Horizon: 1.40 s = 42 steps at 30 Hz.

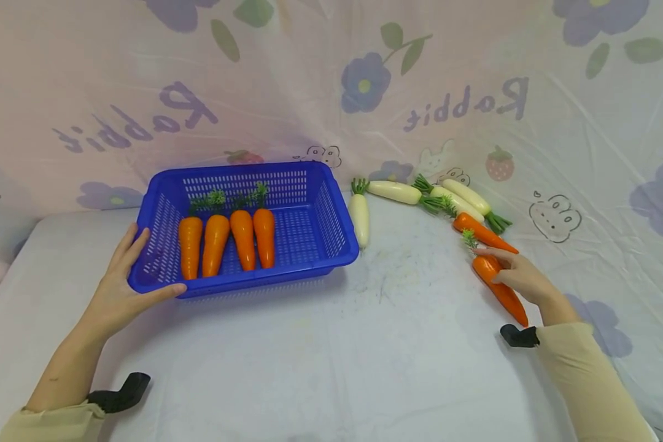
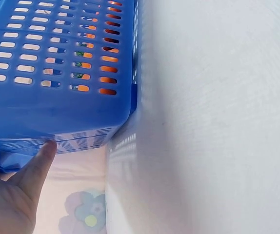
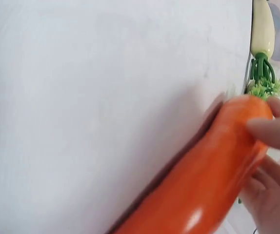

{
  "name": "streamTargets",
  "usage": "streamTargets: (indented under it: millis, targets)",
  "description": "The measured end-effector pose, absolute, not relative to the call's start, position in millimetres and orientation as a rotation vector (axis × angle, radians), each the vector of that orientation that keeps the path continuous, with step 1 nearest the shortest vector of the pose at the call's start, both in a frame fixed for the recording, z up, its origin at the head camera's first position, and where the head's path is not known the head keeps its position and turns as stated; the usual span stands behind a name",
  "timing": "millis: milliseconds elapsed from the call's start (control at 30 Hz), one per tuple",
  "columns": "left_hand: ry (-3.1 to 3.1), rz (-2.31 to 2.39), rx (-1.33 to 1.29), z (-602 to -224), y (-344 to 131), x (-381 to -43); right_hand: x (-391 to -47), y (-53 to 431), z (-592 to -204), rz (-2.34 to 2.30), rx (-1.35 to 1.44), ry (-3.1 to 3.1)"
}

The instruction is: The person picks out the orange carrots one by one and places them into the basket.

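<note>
My left hand point(image 1: 118, 298) is spread around the near left corner of a blue plastic basket point(image 1: 265, 279), its fingers against the side and its thumb along the front rim. In the left wrist view, a finger touches the basket's outer end wall. Four orange carrots with green tops lie in the basket, among them a carrot point(image 1: 215, 245). My right hand point(image 1: 525, 279) holds another carrot point(image 1: 505, 298) near its leafy end, thumb and fingers on opposite sides. This carrot point(image 3: 193, 170) fills much of the right wrist view, close to the table.
Just beyond the held carrot lies one more carrot point(image 1: 483, 232). Several white radishes with green tops lie at the back right, including a white radish point(image 1: 392, 191). A single white radish point(image 1: 359, 221) lies beside the basket's right end. A patterned cloth point(image 1: 298, 80) hangs behind the white tabletop point(image 1: 320, 368).
</note>
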<state>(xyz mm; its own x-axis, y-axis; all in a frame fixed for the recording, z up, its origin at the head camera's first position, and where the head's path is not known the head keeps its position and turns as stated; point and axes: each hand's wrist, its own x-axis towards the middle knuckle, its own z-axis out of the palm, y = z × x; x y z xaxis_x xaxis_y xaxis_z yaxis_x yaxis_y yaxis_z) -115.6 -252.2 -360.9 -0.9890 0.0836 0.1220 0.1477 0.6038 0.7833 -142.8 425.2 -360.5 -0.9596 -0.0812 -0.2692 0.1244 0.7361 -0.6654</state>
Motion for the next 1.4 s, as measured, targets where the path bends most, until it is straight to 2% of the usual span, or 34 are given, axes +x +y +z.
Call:
streamTargets:
  millis: [900, 1167, 1400]
  targets:
    - [-2.751, -1.353, -0.184, -359.6, -250.8, -114.7, -174.8, 359.4, -372.2, -1.103, -0.120, 2.715]
    - [-2.744, -1.345, -0.191, -357.9, -251.0, -114.9, -184.4, 353.8, -378.9, -1.195, -0.297, 2.651]
    - [-2.728, -1.359, -0.203, -358.9, -250.5, -114.2, -191.1, 341.2, -378.5, -1.275, -0.260, 2.592]
